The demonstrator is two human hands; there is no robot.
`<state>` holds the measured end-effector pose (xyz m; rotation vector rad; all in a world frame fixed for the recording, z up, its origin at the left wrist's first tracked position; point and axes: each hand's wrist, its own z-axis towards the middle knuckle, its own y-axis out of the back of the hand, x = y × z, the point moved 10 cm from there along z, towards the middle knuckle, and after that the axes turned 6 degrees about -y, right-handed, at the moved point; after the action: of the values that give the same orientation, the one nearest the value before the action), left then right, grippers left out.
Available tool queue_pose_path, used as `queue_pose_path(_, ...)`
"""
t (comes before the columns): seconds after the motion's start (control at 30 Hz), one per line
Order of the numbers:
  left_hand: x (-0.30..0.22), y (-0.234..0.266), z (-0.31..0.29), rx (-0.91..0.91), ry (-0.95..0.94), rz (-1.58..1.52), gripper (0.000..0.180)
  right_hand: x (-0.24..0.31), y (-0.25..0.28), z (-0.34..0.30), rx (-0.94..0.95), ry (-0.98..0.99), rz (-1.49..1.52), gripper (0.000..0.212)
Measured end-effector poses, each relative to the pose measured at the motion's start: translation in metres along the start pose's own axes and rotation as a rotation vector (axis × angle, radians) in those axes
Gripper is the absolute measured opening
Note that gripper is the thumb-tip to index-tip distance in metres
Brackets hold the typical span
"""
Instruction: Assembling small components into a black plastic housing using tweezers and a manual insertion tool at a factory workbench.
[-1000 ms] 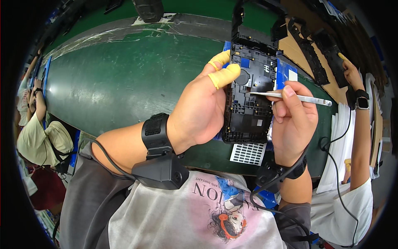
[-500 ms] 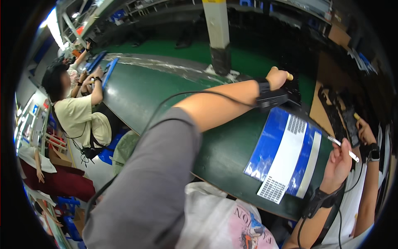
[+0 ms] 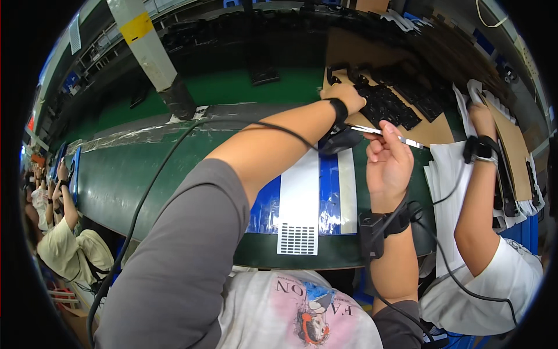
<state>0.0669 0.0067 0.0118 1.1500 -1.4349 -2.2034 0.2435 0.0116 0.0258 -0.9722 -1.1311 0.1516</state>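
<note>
My left hand [image 3: 344,98] reaches forward with its fingers curled, at the left side of several black plastic parts [image 3: 388,106] lying on a brown cardboard sheet [image 3: 437,131]. What those fingers hold, if anything, is hidden. Close by, my right hand [image 3: 388,168] is raised palm up, pinching silver tweezers [image 3: 410,142] that point left toward my left wrist. Under my left forearm lies a white label sheet [image 3: 298,238] with rows of small dark labels, on a blue plastic-covered sheet [image 3: 329,200].
A co-worker's hand [image 3: 482,122] at right touches white paper sheets [image 3: 447,192] beside stacked cardboard [image 3: 507,148]. A post [image 3: 148,49] rises beyond the dark green table [image 3: 116,174]. Cables run along both my arms. Another person [image 3: 75,250] sits at far left.
The view has swung to the right. My left hand now reaches beside the black parts on the cardboard. My right hand keeps the tweezers, now nearer my left wrist. The co-worker's hand is now at the papers.
</note>
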Motion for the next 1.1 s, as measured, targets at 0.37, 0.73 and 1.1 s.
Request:
queue_pose_path(0.37,0.080,0.104,-0.033,-0.591,0.089,-0.398,0.024,0.014,0.024,0.004,-0.034,0.070,-0.022,0.013)
queue_pose_path(0.73,0.123,0.120,-0.222,-0.258,0.338,-1.532,0.022,-0.060,0.002,-0.003,-0.001,-0.148,-0.494,0.011)
queue_pose_path(1.1,0.128,0.127,-0.253,-0.369,0.325,-1.698,0.031,-0.076,0.005,0.004,-0.056,-0.174,-0.580,0.010)
